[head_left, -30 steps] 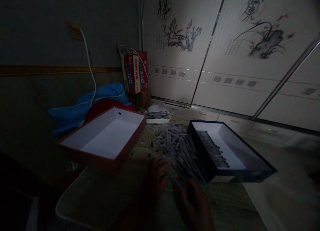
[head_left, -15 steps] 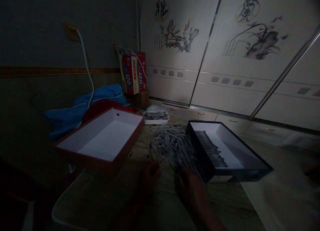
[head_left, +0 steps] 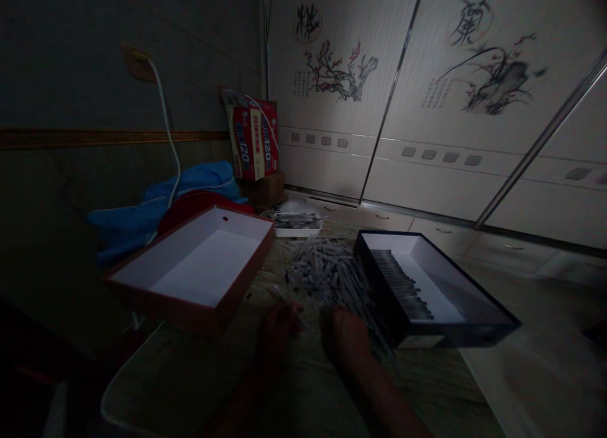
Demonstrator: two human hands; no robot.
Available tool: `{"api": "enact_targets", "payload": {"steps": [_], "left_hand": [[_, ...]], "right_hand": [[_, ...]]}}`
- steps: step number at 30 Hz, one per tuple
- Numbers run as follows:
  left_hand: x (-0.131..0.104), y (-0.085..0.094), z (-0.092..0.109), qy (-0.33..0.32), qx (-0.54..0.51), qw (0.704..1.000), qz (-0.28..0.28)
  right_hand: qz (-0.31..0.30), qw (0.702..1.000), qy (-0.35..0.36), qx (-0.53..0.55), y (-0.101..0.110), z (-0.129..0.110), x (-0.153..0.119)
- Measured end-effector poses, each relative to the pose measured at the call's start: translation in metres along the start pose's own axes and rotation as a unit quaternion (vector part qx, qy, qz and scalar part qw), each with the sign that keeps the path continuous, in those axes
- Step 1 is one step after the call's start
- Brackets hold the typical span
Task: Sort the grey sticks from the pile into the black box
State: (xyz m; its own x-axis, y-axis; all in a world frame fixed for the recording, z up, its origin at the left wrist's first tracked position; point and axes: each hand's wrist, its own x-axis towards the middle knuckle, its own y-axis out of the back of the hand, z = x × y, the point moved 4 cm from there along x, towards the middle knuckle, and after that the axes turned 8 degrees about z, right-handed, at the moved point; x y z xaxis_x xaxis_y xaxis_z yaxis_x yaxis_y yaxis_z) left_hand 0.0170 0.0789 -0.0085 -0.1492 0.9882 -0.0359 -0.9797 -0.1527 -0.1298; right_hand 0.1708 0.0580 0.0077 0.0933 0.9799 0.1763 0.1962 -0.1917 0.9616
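Note:
In the dim head view, a loose pile of slim, pale pen-like tubes (head_left: 327, 270) lies on the table. Just in front of it, my left hand (head_left: 279, 325) is closed, with a thin clear pen-like tube (head_left: 279, 294) sticking out from its fingers. My right hand (head_left: 346, 334) is closed at the pile's near right edge; whatever its fingers hold is too dark to make out. Beside the pile on the right stands a dark open box (head_left: 467, 327), where a row of dark-looking tubes (head_left: 401, 283) lies side by side along its left part.
A red-sided open box (head_left: 190, 311) with a white inside sits at the left on the table (head_left: 303, 394). Behind the pile is a white tray (head_left: 298, 232) of more tubes. Blue cloth (head_left: 137, 217), a white cable (head_left: 164, 122) and a red carton (head_left: 256, 141) are near the wall.
My right hand has shifted slightly left, nearer my left hand. My left hand has moved slightly left and turned, and a clear tube now shows at its fingers.

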Motion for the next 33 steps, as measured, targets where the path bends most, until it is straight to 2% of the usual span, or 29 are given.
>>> {"api": "enact_targets", "payload": {"steps": [5,9,12,15,17,20,21,22,25,29,33], "left_hand": [[0.001,0.002,-0.003,0.003,-0.020,1.000,0.004],[0.000,0.003,-0.003,0.004,-0.064,0.998,0.004],[0.000,0.003,-0.004,0.056,-0.132,0.990,0.009],[0.000,0.004,-0.009,0.126,-0.207,0.970,0.021],[0.000,0.005,-0.011,0.153,-0.241,0.958,0.027],[0.001,0.007,-0.012,0.154,-0.245,0.957,0.031],[0.001,0.008,-0.011,0.151,-0.242,0.958,0.032],[0.001,0.008,-0.011,0.150,-0.240,0.959,0.033],[0.001,0.006,-0.008,0.156,-0.243,0.957,0.034],[-0.005,0.005,0.004,0.158,-0.244,0.956,0.029],[-0.013,0.010,0.016,0.136,-0.210,0.968,0.033]], "right_hand": [[0.012,0.999,-0.003,0.041,-0.002,-0.003,0.004],[0.072,0.989,-0.047,0.117,0.011,0.014,0.005],[0.124,0.967,-0.084,0.206,0.025,0.029,0.002],[0.165,0.937,-0.116,0.284,0.036,0.031,-0.008],[0.185,0.895,-0.145,0.379,0.040,0.024,-0.019],[0.214,0.784,-0.180,0.554,0.042,0.008,-0.035],[0.221,0.764,-0.181,0.579,0.042,0.002,-0.040],[0.227,0.762,-0.175,0.580,0.042,-0.003,-0.043],[0.234,0.795,-0.139,0.542,0.038,-0.013,-0.047],[0.227,0.815,-0.113,0.521,0.026,-0.017,-0.044],[0.243,0.840,-0.073,0.480,0.026,-0.020,-0.039]]}}
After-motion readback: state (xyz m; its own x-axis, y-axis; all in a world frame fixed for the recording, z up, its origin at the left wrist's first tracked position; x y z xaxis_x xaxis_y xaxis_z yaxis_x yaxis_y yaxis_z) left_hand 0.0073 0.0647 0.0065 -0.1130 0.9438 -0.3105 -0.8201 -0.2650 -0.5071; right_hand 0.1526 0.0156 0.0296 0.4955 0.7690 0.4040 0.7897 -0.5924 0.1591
